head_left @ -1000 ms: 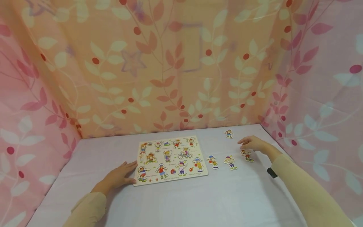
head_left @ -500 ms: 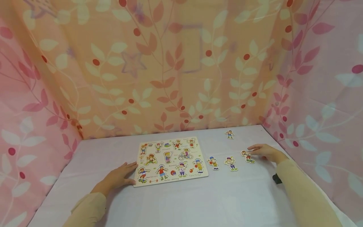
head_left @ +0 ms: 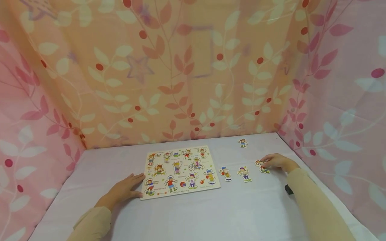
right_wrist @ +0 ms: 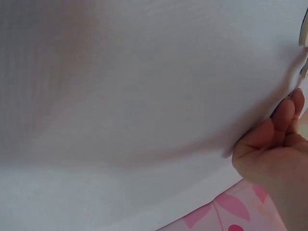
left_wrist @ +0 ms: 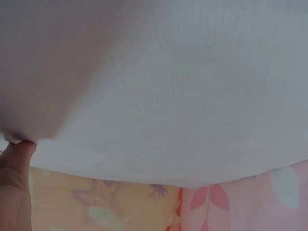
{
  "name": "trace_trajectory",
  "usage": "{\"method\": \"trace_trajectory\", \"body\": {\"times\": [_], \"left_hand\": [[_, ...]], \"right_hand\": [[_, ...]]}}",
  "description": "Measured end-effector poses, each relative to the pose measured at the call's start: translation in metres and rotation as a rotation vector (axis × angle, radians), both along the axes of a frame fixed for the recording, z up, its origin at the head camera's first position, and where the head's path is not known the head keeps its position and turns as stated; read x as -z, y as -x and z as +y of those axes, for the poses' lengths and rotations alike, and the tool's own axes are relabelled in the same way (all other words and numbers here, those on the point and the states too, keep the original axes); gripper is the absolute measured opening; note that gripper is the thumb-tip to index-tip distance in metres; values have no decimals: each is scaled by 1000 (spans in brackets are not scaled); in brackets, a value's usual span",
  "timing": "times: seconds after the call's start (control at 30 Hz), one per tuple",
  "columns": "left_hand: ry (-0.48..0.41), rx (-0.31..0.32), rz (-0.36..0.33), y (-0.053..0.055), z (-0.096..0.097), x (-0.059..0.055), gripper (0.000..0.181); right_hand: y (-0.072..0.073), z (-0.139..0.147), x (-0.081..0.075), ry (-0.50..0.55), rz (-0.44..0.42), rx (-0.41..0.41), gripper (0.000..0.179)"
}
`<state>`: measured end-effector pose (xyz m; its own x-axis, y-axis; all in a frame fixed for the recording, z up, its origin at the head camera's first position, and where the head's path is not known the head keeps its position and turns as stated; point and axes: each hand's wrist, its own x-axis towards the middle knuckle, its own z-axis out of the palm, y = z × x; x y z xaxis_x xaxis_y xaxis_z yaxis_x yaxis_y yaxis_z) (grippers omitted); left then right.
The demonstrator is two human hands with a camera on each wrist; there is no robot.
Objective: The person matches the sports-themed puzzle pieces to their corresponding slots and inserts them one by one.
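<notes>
A wooden puzzle board (head_left: 187,192) printed with children at sports lies on the white-covered table. My left hand (head_left: 123,190) rests along its left edge, fingers extended and thumb at the near corner; the left wrist view shows one finger (left_wrist: 17,166). Right of the board, my right hand (head_left: 278,162) pinches the middle of a skateboarder puzzle piece (head_left: 264,171), which lies flat and is partly covered by the fingertips. In the right wrist view the fingers of the right hand (right_wrist: 274,139) are curled, low over the cloth.
Two more pieces, one with a blue cap (head_left: 225,174) and one with a purple cap (head_left: 244,174), lie between board and right hand. Another piece (head_left: 243,143) lies farther back. A small black object (head_left: 288,189) shows beside the right forearm. Patterned curtains (head_left: 181,67) enclose the table.
My right hand came down and back from above the skateboarder piece, then moved left so its fingertips are now on it. The left hand has stayed at the board.
</notes>
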<state>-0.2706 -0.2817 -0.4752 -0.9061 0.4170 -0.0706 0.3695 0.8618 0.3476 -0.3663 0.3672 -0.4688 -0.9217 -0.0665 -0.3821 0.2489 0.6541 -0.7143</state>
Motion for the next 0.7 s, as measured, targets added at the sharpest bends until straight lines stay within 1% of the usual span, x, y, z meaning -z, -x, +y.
{"method": "trace_trajectory", "body": {"times": [0.13,0.33,0.5,0.63,0.7], "left_hand": [[-3,0,-1,-1,0,1,83],[5,-15,-14,0,-1,2,83],[6,-32,-29,0,-1,2,84],[-1,-24,-23,-1,0,1,83],[-7,-16,-15,-1,1,1,83]], "right_hand": [[4,-3,3,-34,-8,35,31],[7,-5,8,-72,1,52,23],[9,-4,12,-83,12,47,20],[7,-5,11,-73,15,46,17],[6,-5,8,-82,19,34,17]]}}
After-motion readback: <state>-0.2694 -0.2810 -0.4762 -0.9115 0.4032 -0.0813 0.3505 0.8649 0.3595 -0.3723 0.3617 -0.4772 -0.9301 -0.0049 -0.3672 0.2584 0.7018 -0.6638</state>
